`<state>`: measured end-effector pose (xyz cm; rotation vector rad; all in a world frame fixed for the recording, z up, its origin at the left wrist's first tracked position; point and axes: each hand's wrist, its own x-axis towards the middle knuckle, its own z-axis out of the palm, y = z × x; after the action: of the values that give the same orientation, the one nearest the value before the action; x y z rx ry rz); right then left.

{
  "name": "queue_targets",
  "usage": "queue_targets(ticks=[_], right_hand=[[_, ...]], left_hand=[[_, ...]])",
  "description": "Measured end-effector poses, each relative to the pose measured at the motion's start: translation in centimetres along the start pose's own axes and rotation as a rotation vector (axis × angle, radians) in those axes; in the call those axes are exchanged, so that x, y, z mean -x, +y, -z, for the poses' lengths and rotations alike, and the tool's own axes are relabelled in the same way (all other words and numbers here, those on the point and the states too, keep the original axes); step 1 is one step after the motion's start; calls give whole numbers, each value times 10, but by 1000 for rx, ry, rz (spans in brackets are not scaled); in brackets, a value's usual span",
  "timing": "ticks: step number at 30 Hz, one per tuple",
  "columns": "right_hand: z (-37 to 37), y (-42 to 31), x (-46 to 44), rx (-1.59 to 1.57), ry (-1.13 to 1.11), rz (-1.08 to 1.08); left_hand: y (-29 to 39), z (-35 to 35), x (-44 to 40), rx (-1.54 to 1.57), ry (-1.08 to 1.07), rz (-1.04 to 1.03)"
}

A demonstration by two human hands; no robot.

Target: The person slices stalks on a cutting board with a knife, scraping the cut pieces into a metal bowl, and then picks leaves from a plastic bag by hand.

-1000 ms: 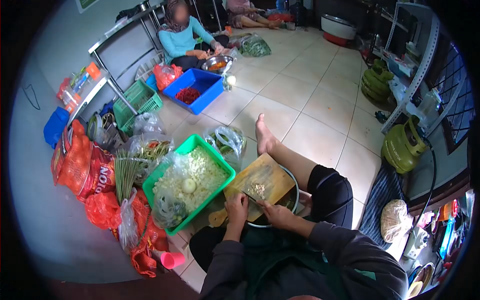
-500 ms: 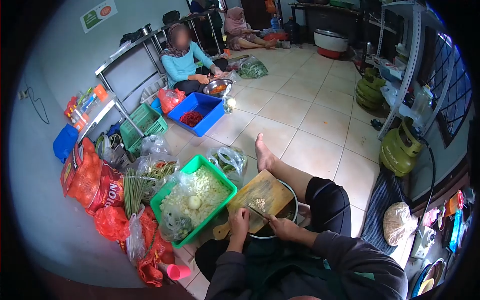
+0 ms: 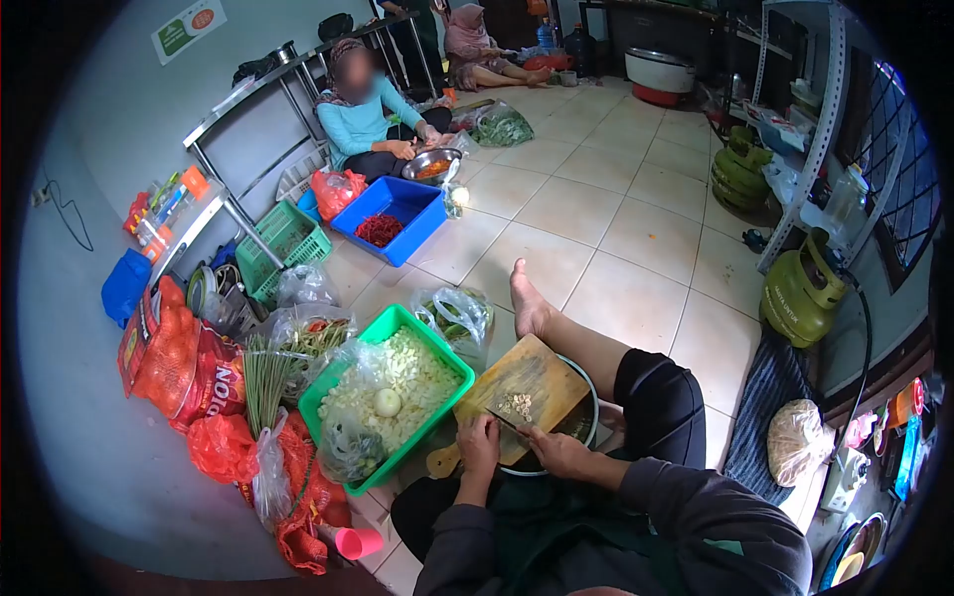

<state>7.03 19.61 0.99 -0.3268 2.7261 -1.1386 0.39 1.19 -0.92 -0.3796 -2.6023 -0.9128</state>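
Slicing looks under way, the right hand (image 3: 558, 453) gripping a knife (image 3: 508, 422) over the cutting board's (image 3: 532, 370) handle-end edge beside chopped pieces (image 3: 515, 405), and another cut calls for the left hand's (image 3: 479, 443) fingertips, their hold unclear, clear of the blade.

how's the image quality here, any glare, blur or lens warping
Head view: strong wide-angle warping, with black corners and a bowed shelf post; pale sheen on the floor tiles; bluish light at the window; the face of the seated person in teal is blurred out; the knife is too small for crisp detail.
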Motion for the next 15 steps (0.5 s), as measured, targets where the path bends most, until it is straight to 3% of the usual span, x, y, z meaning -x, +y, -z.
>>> queue_targets(ticks=[9, 12, 15], right_hand=[[2, -17, -19, 18, -60, -63], [-11, -11, -29, 49, 75, 74], [-8, -13, -27, 85, 17, -7]], left_hand=[[1, 1, 1, 6, -40, 53], [2, 1, -1, 17, 8, 8], [5, 0, -2, 23, 1, 24]])
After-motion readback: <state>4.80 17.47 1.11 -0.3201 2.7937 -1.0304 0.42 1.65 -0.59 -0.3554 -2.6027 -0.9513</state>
